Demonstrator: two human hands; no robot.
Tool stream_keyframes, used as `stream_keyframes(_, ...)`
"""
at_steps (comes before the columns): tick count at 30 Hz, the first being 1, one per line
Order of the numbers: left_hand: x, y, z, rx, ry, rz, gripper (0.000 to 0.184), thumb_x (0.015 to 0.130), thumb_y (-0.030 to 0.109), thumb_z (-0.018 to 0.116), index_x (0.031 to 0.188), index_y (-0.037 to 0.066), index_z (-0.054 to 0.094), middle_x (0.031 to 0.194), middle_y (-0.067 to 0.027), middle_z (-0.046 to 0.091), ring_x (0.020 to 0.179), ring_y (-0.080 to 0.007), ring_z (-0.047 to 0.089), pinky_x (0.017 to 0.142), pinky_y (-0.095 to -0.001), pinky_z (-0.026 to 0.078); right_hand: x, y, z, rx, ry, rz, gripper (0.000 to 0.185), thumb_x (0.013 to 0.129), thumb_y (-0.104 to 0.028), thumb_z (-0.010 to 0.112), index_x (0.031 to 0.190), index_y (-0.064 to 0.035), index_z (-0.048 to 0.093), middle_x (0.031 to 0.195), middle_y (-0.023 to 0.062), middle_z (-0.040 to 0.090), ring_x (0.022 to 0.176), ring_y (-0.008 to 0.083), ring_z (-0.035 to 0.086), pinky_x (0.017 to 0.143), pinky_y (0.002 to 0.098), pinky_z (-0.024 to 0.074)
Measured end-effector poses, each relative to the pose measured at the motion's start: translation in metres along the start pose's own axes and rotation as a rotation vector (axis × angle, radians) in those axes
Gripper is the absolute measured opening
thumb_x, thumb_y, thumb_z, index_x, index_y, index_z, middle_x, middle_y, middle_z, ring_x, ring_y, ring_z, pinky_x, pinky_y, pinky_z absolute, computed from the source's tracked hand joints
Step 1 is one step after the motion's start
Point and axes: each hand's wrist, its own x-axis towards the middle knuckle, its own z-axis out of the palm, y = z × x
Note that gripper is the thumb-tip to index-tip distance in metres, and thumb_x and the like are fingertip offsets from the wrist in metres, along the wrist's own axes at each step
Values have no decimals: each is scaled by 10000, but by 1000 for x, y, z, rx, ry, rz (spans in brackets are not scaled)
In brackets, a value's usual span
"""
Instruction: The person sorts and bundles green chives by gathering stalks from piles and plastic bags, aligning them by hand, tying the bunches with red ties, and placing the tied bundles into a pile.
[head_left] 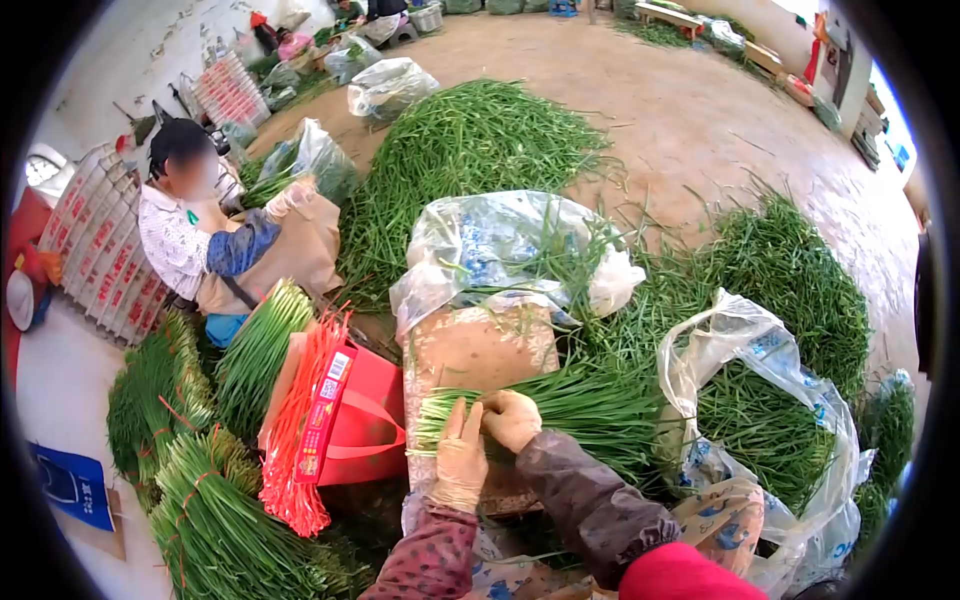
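A bunch of long green stalks with pale ends (570,405) lies across a worn board (480,350). My left hand (461,462), in a pale glove, rests on the pale ends with its fingers stretched out. Beside it my right hand (512,420), also gloved, is curled over the bunch with its fingers pressed together; what is between them is hidden. Just left of the board stand a red bag (365,420) and a bundle of orange-red ties (312,430).
A large green heap (480,140) lies beyond the board, another (790,280) at the right. An open plastic bag of greens (840,470) stands near my right arm. Tied bunches (215,510) lie at the left. A co-worker (200,220) sits at the upper left, holding greens.
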Motion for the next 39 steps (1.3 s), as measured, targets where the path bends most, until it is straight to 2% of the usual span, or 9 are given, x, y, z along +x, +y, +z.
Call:
stream_keyframes(4, 7, -23, 0, -331, -180, -66, 855, 673, -65, 664, 1446, 77, 325, 1374, -207, 441, 1273, -403, 383, 1053, -426, 372, -10, -8, 6, -57, 153, -172, 209, 755, -138, 617, 921, -65, 721, 844, 143, 650, 825, 352, 602, 761, 421, 488)
stream_keyframes(7, 8, -53, 23, -863, -288, -321, 779, 677, -72, 676, 1391, 114, 428, 1402, -159, 439, 1206, -379, 468, 1045, -374, 377, -22, -22, 4, -49, 127, -294, 120, 733, -100, 625, 820, -44, 687, 860, 119, 659, 831, 331, 612, 793, 408, 483)
stream_keyframes(13, -6, -56, 0, -864, -310, -299, 563, 773, 21, 647, 1315, 122, 530, 1119, -77, 633, 1150, -210, 544, 957, -343, 434, -41, -50, 1, -109, 320, -552, 125, 692, -81, 664, 817, -79, 675, 893, 61, 652, 924, 294, 604, 900, 424, 448)
stream_keyframes(21, -3, -26, -16, 156, -226, -174, 299, 799, 127, 598, 1087, 76, 660, 1089, -116, 667, 975, -291, 621, 940, -404, 427, -5, -30, 24, -110, 261, -229, 111, 742, -132, 650, 825, -77, 699, 849, 106, 652, 880, 326, 604, 841, 418, 458)
stream_keyframes(29, 7, -41, 27, 148, 158, -174, 335, 719, 78, 638, 1054, 75, 652, 995, -88, 672, 928, -323, 612, 810, -414, 496, 34, -21, 18, -87, -13, -103, 161, 809, -199, 625, 845, -64, 703, 851, 139, 667, 849, 346, 613, 800, 439, 470)
stream_keyframes(30, 10, -47, 27, 113, 114, -142, 309, 725, 85, 647, 1034, 85, 656, 984, -82, 674, 914, -323, 615, 809, -410, 497, 35, -32, -5, -215, -274, -132, 360, 780, -268, 685, 1091, -89, 662, 1102, 181, 632, 1045, 362, 579, 901, 451, 445)
stream_keyframes(33, 7, -53, 38, 68, 99, -210, 194, 786, 130, 664, 979, 113, 662, 954, -61, 684, 896, -304, 637, 825, -402, 496, 1, -29, -44, -474, -262, -490, 815, 697, -346, 770, 1406, -158, 416, 1366, 194, 468, 1294, 379, 412, 1019, 502, 363)
stream_keyframes(35, 4, -55, 41, 130, 169, -58, 126, 850, 173, 646, 966, 128, 666, 956, -50, 693, 917, -278, 655, 856, -417, 485, -8, -35, -82, -872, -612, -298, 1177, 600, -389, 850, 1517, -200, 138, 1526, 185, 241, 1406, 404, 212, 1075, 577, 283)
stream_keyframes(39, -10, -52, 44, 138, 224, -40, 117, 870, 204, 649, 965, 139, 672, 994, -38, 706, 982, -258, 661, 926, -443, 462, -5, 10, -131, -956, -548, -78, 1259, 523, -350, 908, 1513, -162, 153, 1505, 156, 280, 1386, 365, 252, 1033, 521, 346)
